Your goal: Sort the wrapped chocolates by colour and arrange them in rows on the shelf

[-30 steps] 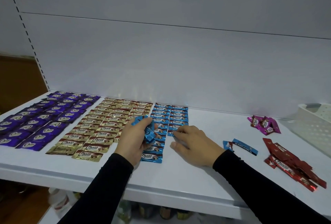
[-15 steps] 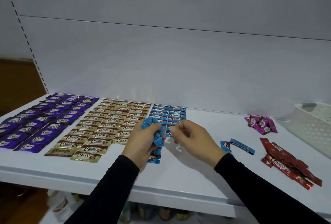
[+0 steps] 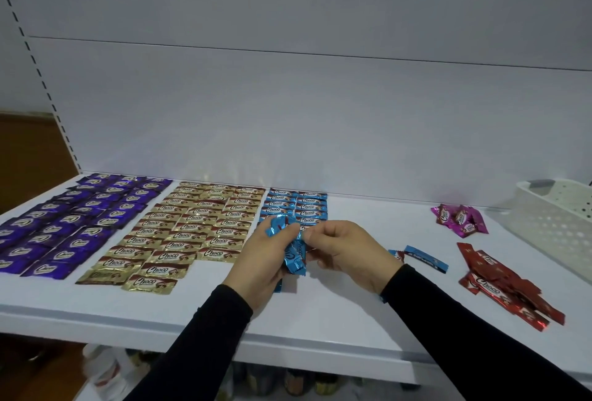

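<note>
On the white shelf [image 3: 336, 314] lie rows of purple chocolates [image 3: 73, 218] at the left, gold chocolates [image 3: 189, 227] in the middle and blue chocolates [image 3: 296, 205] to their right. My left hand [image 3: 259, 262] grips a bunch of blue chocolates [image 3: 294, 256] above the blue rows. My right hand [image 3: 349, 253] pinches one of those blue wrappers at its edge, right beside the left hand's fingers. The near part of the blue rows is hidden behind both hands.
Two loose blue chocolates [image 3: 423, 258] lie right of my hands. A red pile [image 3: 503, 285] sits near the front right, a small pink pile [image 3: 459, 219] behind it. A white perforated basket [image 3: 551, 224] stands at the far right. Bottles show below the shelf.
My right hand has lifted off the blue row on the shelf and come up to the bunch in my left hand, where it now pinches a wrapper.
</note>
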Demonstrator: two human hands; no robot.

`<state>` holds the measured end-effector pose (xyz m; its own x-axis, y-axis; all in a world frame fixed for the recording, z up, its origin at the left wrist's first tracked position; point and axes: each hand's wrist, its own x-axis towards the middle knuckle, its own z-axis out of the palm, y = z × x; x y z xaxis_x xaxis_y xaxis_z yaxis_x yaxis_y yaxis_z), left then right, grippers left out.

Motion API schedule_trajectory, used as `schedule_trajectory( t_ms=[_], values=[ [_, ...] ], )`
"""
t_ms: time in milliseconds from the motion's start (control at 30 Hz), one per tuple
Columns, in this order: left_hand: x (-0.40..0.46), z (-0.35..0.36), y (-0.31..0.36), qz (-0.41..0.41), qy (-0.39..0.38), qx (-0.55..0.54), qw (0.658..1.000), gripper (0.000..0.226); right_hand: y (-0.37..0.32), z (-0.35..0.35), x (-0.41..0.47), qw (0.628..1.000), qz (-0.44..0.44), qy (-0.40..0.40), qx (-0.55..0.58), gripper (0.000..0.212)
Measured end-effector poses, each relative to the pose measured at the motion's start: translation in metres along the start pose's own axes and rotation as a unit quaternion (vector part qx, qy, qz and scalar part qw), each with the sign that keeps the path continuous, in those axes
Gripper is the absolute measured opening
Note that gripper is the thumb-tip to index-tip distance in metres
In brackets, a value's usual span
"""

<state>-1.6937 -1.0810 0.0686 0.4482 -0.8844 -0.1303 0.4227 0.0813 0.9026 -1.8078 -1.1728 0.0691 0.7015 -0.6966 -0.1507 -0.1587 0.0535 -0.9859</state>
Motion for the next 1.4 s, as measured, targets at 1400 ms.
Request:
schedule_trajectory(
  t_ms=[1400],
  values=[
    [0.007,-0.015,-0.003,0.051,0.028,0.113,0.992,0.016,-0.004,-0.016,-0.001,0.999,-0.047,0.002,-0.024,0.022]
  ],
)
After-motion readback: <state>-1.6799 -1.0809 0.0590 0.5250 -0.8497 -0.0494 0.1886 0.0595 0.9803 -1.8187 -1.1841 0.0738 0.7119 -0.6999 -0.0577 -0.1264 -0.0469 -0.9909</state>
